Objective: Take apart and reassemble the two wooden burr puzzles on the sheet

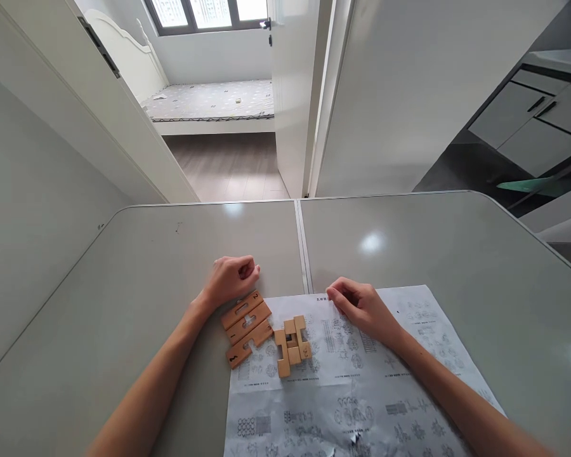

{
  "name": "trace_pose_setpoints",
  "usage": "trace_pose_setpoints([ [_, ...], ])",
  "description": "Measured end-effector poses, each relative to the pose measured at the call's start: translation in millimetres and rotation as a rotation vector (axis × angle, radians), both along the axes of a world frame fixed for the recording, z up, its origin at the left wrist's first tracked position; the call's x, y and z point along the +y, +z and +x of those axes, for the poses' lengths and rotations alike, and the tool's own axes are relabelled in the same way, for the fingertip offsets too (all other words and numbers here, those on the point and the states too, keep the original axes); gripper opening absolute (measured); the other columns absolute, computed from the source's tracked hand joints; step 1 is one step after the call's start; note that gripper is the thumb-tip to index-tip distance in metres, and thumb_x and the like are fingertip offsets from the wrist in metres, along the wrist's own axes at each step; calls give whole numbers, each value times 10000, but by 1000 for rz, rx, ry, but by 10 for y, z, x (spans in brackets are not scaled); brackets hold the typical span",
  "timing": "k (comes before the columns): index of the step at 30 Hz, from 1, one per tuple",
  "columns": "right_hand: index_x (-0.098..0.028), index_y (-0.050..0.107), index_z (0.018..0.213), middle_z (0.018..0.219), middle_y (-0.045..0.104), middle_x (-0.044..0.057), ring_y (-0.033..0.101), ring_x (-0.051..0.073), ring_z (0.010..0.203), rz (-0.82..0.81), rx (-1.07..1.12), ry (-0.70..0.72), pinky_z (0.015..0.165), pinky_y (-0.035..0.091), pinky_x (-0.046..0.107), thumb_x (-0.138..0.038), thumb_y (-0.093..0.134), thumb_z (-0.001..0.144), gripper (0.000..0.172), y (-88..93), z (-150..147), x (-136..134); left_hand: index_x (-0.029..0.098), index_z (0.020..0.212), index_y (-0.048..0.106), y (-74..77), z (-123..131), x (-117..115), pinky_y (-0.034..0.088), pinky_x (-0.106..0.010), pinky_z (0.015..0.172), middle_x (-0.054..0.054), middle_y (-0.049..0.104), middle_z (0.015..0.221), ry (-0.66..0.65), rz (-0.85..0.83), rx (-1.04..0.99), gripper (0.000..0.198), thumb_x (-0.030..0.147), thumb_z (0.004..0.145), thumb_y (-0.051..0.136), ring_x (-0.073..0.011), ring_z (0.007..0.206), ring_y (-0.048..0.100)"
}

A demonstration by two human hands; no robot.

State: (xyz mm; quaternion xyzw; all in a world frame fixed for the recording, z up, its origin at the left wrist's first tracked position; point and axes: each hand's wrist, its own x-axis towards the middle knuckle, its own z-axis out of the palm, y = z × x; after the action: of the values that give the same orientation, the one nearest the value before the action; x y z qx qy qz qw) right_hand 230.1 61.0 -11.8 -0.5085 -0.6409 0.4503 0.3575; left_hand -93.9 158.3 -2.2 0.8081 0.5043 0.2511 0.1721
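Note:
My left hand [235,277] rests on the table in a loose fist, with nothing showing in its fingers. Just below it lie three flat reddish-brown wooden puzzle pieces [244,325], side by side, numbered, with cut-out slots. Beside them, on the paper's left part, sit several light-wood notched puzzle pieces [292,343] close together; whether they interlock I cannot tell. My right hand [358,304] lies at the upper edge of the printed sheet [323,393], fingers curled in and no object visible in them. Small line diagrams cover the sheet, and my right forearm crosses it.
The grey table [171,266] has a seam [303,247] running down its middle. Past its far edge, an open door [295,95] shows a bed [209,101] under a window. Cabinets [537,114] stand at the right, and a wall [23,190] borders the left.

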Motion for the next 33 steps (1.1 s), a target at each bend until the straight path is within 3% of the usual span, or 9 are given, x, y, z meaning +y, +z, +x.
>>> trace_pose_setpoints([
  [7,-218,638,818,603,467,-41,396,140,541,10,-35,-14,513,332,290,-609,520,1073,482,3,-10,-12,212,574,269,-47,36,-18,226,-310,593,59,242,518,-22,97,142,454,303,929,537,-144,527,174],
  [33,-224,637,834,584,484,-46,412,139,521,32,-46,2,500,352,289,-610,524,1071,466,11,-12,-22,220,576,337,-89,29,-26,226,-307,572,42,352,488,-13,172,236,430,317,959,507,-142,484,273],
])
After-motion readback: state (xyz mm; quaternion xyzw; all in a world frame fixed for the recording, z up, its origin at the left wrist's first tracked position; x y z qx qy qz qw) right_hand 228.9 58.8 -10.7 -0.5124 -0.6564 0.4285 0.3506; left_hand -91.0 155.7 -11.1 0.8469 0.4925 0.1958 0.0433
